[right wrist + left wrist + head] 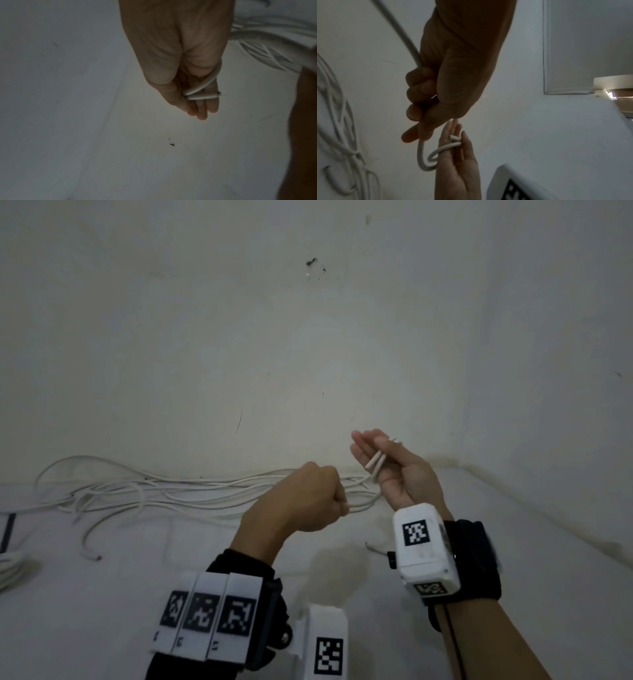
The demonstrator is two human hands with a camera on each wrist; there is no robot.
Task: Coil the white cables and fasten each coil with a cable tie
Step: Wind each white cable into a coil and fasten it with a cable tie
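A white cable [358, 506] runs from a loose tangle [164, 491] along the foot of the wall into my left hand [318, 501], which grips it in a fist. From that fist the cable [423, 155] curves in a short loop to my right hand [373, 455]. That hand is raised palm up with fingers nearly straight. Its thumb pins two turns of cable [376, 466] across the fingers. In the right wrist view the cut cable end [204, 96] lies across the fingers [202, 112], with a turn of the cable wrapped round the hand.
The white surface meets a pale wall [308, 337] just behind the tangle. At the left edge lie another bundle of white cable [8, 570] and a dark strip [8, 530]. A loose cable end [94, 556] points toward me. A short white piece [373, 549] lies below my right hand.
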